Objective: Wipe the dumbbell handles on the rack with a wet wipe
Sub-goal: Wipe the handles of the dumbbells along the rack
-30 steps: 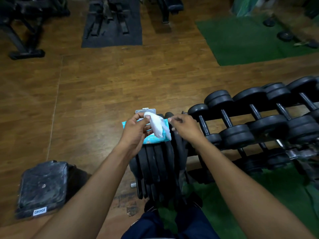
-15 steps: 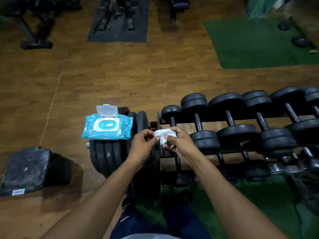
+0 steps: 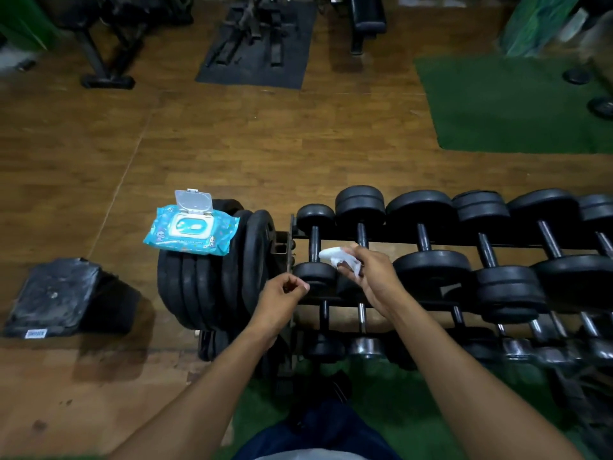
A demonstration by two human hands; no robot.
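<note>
Wipe (image 3: 338, 257) bunched in right hand (image 3: 371, 277) near smallest dumbbell's handle (image 3: 314, 244), left hand (image 3: 282, 293) loosely curled, empty; no handle touched, all wiping left.

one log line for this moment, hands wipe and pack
right hand: holds wet wipe by smallest dumbbell | left hand: loosely curled, holds nothing | wipes pack: lid open

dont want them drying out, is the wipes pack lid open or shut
Open: the wipes pack lies on the plate stack with its clear flip lid standing up.
</note>
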